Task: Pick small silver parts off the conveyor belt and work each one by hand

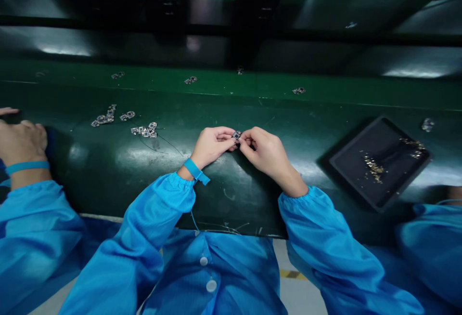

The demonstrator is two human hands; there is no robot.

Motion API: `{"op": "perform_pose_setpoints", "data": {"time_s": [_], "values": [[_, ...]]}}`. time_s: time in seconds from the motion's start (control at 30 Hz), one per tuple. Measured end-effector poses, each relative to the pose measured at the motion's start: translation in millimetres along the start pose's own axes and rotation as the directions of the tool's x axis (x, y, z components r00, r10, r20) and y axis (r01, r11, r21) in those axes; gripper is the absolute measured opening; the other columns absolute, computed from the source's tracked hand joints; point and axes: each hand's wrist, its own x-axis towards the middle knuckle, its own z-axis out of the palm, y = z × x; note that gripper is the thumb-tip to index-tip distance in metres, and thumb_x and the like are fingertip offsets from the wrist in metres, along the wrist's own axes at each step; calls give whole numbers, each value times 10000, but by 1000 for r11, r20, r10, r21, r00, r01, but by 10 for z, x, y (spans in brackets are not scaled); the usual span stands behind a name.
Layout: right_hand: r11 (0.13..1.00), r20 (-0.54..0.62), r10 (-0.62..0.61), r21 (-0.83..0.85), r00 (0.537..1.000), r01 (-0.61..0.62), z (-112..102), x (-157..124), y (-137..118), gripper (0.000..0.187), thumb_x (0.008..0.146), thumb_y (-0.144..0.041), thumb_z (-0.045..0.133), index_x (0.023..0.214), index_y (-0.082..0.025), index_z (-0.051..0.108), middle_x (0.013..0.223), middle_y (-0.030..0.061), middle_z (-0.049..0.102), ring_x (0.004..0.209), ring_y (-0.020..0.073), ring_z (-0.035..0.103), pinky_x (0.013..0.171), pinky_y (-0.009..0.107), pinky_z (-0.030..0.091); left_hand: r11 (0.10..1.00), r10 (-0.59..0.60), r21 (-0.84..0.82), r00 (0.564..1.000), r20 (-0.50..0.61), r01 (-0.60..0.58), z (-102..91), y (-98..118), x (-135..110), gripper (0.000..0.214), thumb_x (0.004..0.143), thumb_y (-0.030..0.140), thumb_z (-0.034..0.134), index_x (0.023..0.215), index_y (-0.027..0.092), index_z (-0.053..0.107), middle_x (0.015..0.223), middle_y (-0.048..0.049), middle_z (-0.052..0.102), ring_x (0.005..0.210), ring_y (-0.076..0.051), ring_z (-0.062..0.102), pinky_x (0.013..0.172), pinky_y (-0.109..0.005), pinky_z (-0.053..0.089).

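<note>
Between the fingertips of both hands is a small circuit board with a dark square chip on it. My left hand pinches its left side, with a blue strap around the wrist. From the right, my right hand has thumb and forefinger pressed together at the board's edge; whether a tiny part is between them is too small to tell. To the left on the green bench lies a cluster of similar boards, with thin wires trailing from it. Another group of boards lies farther left.
A black tray with small gold-coloured pieces stands at the right. More small boards are spaced along the bench's far strip. A co-worker's hand rests at the left edge, and another person's blue sleeve shows at the right.
</note>
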Motion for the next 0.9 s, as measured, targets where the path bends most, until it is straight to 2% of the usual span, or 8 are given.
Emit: {"op": "perform_pose_setpoints", "data": {"time_s": [0.33, 0.5, 0.9], "values": [[1000, 33, 7, -25, 999, -6, 28, 6, -7, 78, 924, -218, 568, 889, -205, 636, 823, 38, 655, 729, 172, 590, 652, 297, 407, 998, 3, 56, 1000, -6, -3, -2, 1, 4, 177, 716, 160, 760, 876, 91, 729, 731, -53, 721, 614, -109, 659, 620, -223, 544], [1000, 11, 26, 16, 1000, -27, -16, 6, 27, 71, 925, -225, 585, 902, -211, 650, 792, 24, 649, 720, 168, 592, 650, 294, 412, 1000, -7, 26, 1000, -23, 7, 5, 9, 5, 216, 713, 179, 777, 902, 82, 734, 778, -77, 743, 638, -116, 674, 648, -237, 565], [1000, -18, 29, -9, 999, -30, -5, -1, 38, 63, 920, -237, 587, 897, -210, 639, 786, 24, 640, 706, 164, 592, 638, 289, 416, 1000, -4, 20, 1000, 6, 3, -6, -14, 8, 198, 734, 178, 769, 907, 85, 742, 819, -90, 754, 665, -125, 690, 658, -248, 581]]}}
